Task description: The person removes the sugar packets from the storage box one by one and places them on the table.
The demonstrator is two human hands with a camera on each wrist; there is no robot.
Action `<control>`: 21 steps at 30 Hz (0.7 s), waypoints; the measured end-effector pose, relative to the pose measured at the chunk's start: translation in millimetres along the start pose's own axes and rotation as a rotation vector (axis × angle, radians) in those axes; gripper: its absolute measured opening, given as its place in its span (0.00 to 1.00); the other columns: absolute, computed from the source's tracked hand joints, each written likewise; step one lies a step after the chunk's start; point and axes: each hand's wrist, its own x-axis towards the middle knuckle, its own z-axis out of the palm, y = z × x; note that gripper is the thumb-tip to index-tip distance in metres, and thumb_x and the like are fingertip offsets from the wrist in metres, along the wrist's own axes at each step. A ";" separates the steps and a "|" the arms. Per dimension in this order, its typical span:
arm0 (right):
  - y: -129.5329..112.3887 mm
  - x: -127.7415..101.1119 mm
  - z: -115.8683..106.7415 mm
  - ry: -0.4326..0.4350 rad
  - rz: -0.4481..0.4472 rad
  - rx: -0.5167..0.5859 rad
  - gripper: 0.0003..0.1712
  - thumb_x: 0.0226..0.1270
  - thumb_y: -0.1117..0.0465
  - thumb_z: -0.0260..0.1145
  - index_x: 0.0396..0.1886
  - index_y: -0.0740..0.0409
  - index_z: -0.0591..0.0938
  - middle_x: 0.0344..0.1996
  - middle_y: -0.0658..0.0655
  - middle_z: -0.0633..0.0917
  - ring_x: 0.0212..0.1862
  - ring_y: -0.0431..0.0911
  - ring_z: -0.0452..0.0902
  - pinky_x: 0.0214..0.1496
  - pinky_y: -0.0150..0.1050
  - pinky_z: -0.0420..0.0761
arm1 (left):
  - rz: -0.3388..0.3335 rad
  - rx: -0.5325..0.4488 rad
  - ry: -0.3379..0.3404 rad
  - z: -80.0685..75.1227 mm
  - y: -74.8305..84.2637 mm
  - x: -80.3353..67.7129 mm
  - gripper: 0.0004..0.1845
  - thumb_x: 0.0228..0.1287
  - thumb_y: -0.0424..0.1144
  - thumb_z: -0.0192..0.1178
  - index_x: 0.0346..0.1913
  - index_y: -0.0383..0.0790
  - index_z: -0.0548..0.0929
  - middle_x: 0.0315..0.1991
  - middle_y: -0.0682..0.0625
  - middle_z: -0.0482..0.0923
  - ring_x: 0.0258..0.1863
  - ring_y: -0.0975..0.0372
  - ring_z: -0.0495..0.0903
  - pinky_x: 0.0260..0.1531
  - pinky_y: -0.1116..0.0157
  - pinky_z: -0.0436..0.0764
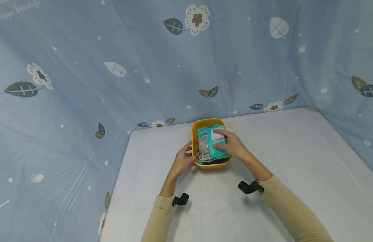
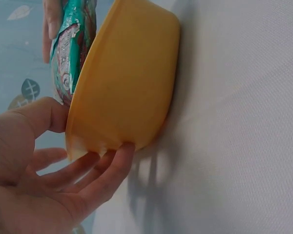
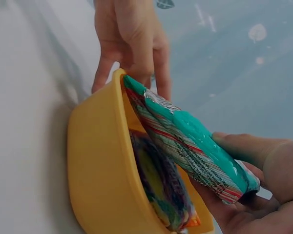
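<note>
A yellow plastic basket (image 1: 213,166) stands on the white table. My left hand (image 1: 183,159) holds its left side, with the thumb at the rim and the fingers against the outer wall (image 2: 132,73). On top of the basket lies a teal snack packet (image 1: 216,149), tilted across the opening. My right hand (image 1: 233,146) grips that packet by its right side, thumb on the printed face and fingers beneath, as the right wrist view shows. Under it, a dark, colourful packet (image 3: 158,180) sits inside the basket. Something orange (image 1: 196,138) peeks out at the left.
The white tabletop (image 1: 289,151) spreads around the basket. Behind it hangs a blue curtain (image 1: 162,67) with leaf and flower prints, meeting the table's back edge close to the basket. A black wrist mount (image 1: 248,187) juts from the right sleeve, another black mount (image 1: 181,199) from the left.
</note>
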 end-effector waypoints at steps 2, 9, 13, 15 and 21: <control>-0.9 -0.1 -1.7 0.000 0.001 0.010 0.39 0.62 0.55 0.71 0.72 0.44 0.69 0.72 0.59 0.68 0.71 0.60 0.64 0.71 0.59 0.68 | -0.001 -0.004 0.000 0.2 0.1 -0.2 0.41 0.60 0.33 0.61 0.76 0.48 0.59 0.65 0.38 0.71 0.58 0.47 0.78 0.44 0.59 0.87; -1.5 1.7 -8.5 0.002 0.008 0.018 0.39 0.62 0.55 0.71 0.72 0.44 0.68 0.71 0.60 0.69 0.68 0.61 0.68 0.67 0.58 0.74 | -0.011 -0.002 0.006 1.3 0.3 -0.7 0.41 0.60 0.32 0.61 0.76 0.49 0.59 0.64 0.38 0.72 0.57 0.47 0.78 0.43 0.60 0.87; -2.4 2.8 -12.5 0.006 -0.001 0.004 0.39 0.62 0.55 0.71 0.72 0.45 0.68 0.71 0.60 0.69 0.69 0.61 0.67 0.67 0.59 0.74 | -0.016 0.006 0.014 1.9 0.8 -0.1 0.41 0.59 0.31 0.61 0.76 0.48 0.59 0.64 0.39 0.72 0.56 0.48 0.79 0.41 0.62 0.87; -3.1 2.7 -14.5 0.008 -0.004 0.000 0.38 0.62 0.55 0.71 0.72 0.45 0.68 0.71 0.60 0.69 0.68 0.61 0.68 0.66 0.59 0.74 | -0.015 -0.003 0.014 2.0 0.7 0.3 0.41 0.59 0.31 0.61 0.76 0.48 0.59 0.64 0.39 0.72 0.56 0.48 0.79 0.40 0.63 0.88; -6.4 2.1 -20.6 0.014 -0.011 0.007 0.38 0.62 0.55 0.71 0.72 0.46 0.68 0.70 0.62 0.70 0.67 0.61 0.70 0.64 0.57 0.77 | -0.011 -0.025 0.005 1.1 0.4 0.2 0.41 0.59 0.30 0.61 0.76 0.49 0.59 0.65 0.38 0.71 0.57 0.46 0.78 0.39 0.63 0.87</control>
